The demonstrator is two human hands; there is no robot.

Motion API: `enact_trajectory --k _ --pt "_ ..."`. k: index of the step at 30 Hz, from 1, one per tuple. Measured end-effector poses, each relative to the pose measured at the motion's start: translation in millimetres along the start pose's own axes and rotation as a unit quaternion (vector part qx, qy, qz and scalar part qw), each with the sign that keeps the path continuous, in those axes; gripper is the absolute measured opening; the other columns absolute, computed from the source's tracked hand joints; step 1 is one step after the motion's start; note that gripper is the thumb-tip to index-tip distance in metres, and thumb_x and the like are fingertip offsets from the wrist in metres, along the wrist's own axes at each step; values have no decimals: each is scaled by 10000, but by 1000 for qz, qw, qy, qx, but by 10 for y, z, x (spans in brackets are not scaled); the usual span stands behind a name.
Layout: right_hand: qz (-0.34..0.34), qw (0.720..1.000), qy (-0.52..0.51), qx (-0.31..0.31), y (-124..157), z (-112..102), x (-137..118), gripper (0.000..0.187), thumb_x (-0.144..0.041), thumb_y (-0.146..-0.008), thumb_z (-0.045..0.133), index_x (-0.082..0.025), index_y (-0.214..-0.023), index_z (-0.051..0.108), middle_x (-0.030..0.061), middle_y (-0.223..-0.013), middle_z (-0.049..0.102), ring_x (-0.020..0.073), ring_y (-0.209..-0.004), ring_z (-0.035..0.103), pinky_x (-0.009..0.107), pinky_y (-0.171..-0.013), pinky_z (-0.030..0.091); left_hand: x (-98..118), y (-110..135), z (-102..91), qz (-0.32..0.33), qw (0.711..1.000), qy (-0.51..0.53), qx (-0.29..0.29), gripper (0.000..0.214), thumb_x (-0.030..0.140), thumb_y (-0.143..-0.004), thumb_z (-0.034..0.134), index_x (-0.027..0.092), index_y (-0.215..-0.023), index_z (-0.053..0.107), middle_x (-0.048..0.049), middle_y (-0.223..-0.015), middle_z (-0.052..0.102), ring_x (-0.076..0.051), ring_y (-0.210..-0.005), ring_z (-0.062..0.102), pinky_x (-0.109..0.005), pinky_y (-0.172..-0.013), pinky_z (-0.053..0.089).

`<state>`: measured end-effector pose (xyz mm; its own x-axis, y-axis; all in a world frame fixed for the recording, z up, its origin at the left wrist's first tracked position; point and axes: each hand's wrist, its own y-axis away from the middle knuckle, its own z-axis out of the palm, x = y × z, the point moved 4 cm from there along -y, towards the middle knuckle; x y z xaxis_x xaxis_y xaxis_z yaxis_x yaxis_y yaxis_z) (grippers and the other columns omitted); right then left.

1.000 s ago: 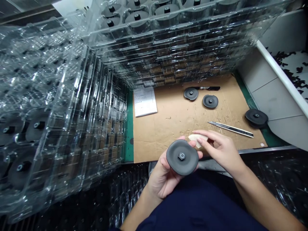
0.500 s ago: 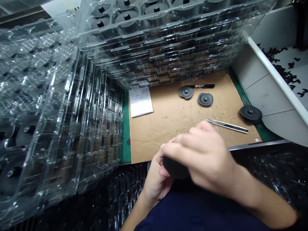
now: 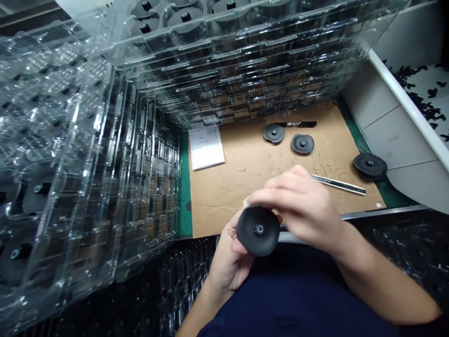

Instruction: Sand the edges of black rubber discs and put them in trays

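Matte black and shallowly dished, a rounded disc [image 3: 257, 238] with slightly flattened sides and a metal-tipped stud at its centre is gripped in the person's left hand [image 3: 229, 260], tilted upward above the cardboard's near edge, against a navy top [image 3: 298, 290]. The right hand [image 3: 305, 206], fingers curled together and a little blurred, pinches a pale scrap [image 3: 245, 202] against the disc's upper rim; most of the scrap is hidden. That hand also covers the tip of a slim cutter [image 3: 340, 185] lying on the cardboard [image 3: 238, 187], which rests on a green surface [image 3: 184, 206]. Farther off are two similar discs [image 3: 302, 143], a black marker [image 3: 301, 124] and a printed sheet too small to read [image 3: 206, 147]. Clear plastic trays [image 3: 224, 61], glare-streaked and cut off by the frame, are stacked behind and at left; at right, small black pieces [image 3: 421, 100] lie beyond a pale partition [image 3: 379, 107].
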<state>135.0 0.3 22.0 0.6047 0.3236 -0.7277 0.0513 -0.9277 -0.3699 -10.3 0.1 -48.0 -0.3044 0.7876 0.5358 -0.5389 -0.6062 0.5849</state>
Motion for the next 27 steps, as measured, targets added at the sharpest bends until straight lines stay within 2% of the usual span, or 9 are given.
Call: enact_trajectory --k 3,6,11,15,18,20,22,24,27 --pt "140 989 -41 37 169 -63 369 220 -173 -889 489 -250 -998 663 9 -936 690 147 -845 608 302 -746 426 47 -1 64 6 996 53 -66 644 488 -532 786 281 -1119 625 -70 -1211 624 -292 -985 642 -434 -952 445" --pt "241 968 -68 30 454 -1 593 194 -258 -875 534 -254 -1016 668 21 -951 691 158 -808 616 269 -652 463 71 0 110 -8 991 82 -100 606 456 -578 766 270 -1135 617 -76 -1218 624 -277 -1015 636 -406 -974 432" --pt "306 946 -100 -44 860 246 655 216 -302 -875 528 -229 -1018 672 49 -985 692 188 -882 638 277 -665 504 35 9 120 -31 989 109 -100 604 465 -592 751 245 -1138 618 -70 -1176 647 -274 -1028 632 -372 -960 446" --pt "285 954 -70 -61 941 316 653 227 -296 -880 507 -224 -1011 677 51 -922 699 189 -836 648 299 -674 519 2 15 129 -49 987 115 -105 598 466 -596 752 233 -1131 620 -70 -1158 656 -262 -1009 641 -334 -899 485" --pt "274 959 -49 -55 901 247 641 233 -301 -887 500 -224 -1020 674 48 -903 698 181 -806 639 296 -673 510 -4 28 145 -59 984 123 -115 586 458 -604 753 240 -1130 617 -66 -1158 656 -266 -1014 640 -313 -849 508" --pt "278 960 -35 -20 829 132 569 222 -296 -886 510 -239 -1033 667 36 -920 693 164 -777 624 275 -640 489 -13 42 155 -64 983 126 -117 579 447 -599 764 243 -1122 621 -62 -1159 654 -265 -1019 638 -320 -876 498" --pt "261 964 -7 53 708 -21 400 218 -265 -876 537 -258 -1063 650 24 -963 686 151 -755 607 271 -618 460 -35 52 159 -63 985 119 -109 602 444 -578 783 240 -1121 620 -62 -1155 652 -264 -1004 641 -337 -900 489" --pt "184 977 24 105 533 -124 143 260 -200 -866 550 -267 -1105 627 22 -1015 679 152 -782 599 290 -660 439 -61 55 153 -53 989 99 -92 629 460 -571 787 226 -1130 616 -65 -1142 650 -265 -1003 636 -346 -910 490" --pt "-9 998 33 54 259 -76 -223 267 -150 -875 509 -242 -1093 634 20 -953 692 147 -752 584 319 -679 388 -76 43 118 -22 999 26 -35 538 454 -642 751 229 -1114 624 -48 -1088 656 -258 -1053 604 -331 -922 496"
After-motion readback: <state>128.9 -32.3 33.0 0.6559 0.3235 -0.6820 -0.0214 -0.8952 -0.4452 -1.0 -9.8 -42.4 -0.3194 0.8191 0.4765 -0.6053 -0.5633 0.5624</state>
